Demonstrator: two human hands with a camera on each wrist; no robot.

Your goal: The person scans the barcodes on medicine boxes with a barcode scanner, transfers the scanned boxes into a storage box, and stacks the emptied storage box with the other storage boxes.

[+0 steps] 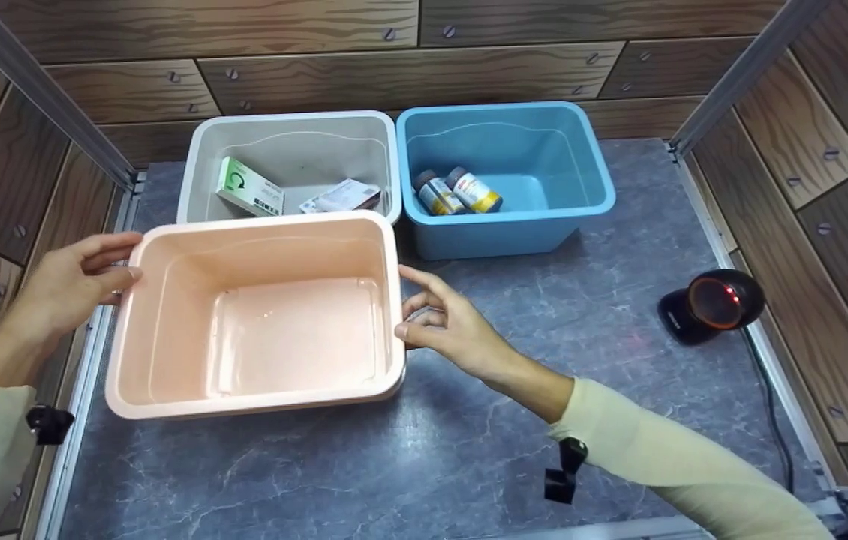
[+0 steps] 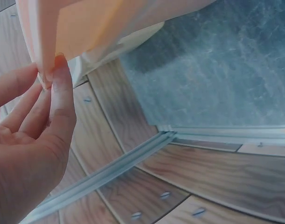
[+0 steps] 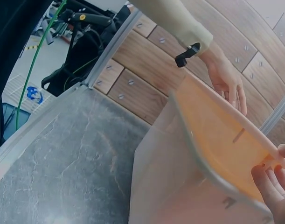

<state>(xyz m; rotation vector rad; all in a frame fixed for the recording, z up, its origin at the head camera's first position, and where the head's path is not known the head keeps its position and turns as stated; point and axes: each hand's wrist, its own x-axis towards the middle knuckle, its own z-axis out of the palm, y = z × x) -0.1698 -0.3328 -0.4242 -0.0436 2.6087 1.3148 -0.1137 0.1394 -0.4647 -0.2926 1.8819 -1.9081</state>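
Note:
A peach plastic bin [image 1: 289, 337], with nothing inside, is between my two hands at the left of the work surface. My left hand [image 1: 75, 281] pinches the rim of its left short side, thumb and fingers either side of the edge in the left wrist view. At the opposite short side, my right hand [image 1: 450, 322] grips the rim with thumb and fingertips. Below the peach rim, the right wrist view shows a pale wall [image 3: 161, 186] with a greyish edge. The peach bin's back edge overlaps the grey bin [image 1: 296, 126] in the head view.
The grey bin holds a green-and-white box [image 1: 250, 187] and flat white packs [image 1: 345, 196]. Beside it, a blue bin [image 1: 499, 236] holds two dark-capped bottles [image 1: 473, 191]. A black scanner [image 1: 717, 304] with red lights stands at right, its cable running forward. Wood-patterned walls enclose the surface.

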